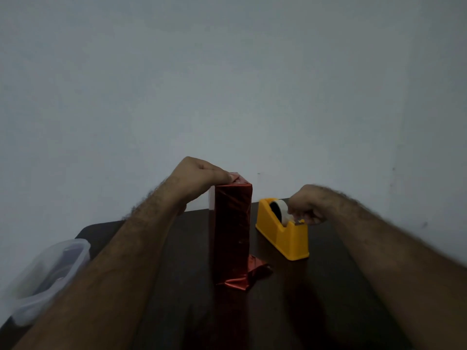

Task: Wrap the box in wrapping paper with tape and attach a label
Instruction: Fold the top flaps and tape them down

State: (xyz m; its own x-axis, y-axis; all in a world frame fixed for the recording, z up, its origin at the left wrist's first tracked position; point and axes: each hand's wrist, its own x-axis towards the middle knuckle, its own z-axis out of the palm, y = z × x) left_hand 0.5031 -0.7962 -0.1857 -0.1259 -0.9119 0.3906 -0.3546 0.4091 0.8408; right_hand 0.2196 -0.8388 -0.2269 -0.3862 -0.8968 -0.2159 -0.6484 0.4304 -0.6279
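A tall box (233,231) in shiny red wrapping paper stands upright on the dark table (316,299). Loose red paper spreads out crumpled at its foot. My left hand (199,176) rests on the box's top end, thumb pressing the folded paper down. To the right sits a yellow tape dispenser (280,236) holding a white tape roll (280,207). My right hand (304,207) is at the dispenser's cutter end, fingers curled and pinching the free end of the tape.
A clear plastic container (48,276) with dark contents sits at the table's left edge. A plain grey wall fills the background right behind the table's far edge.
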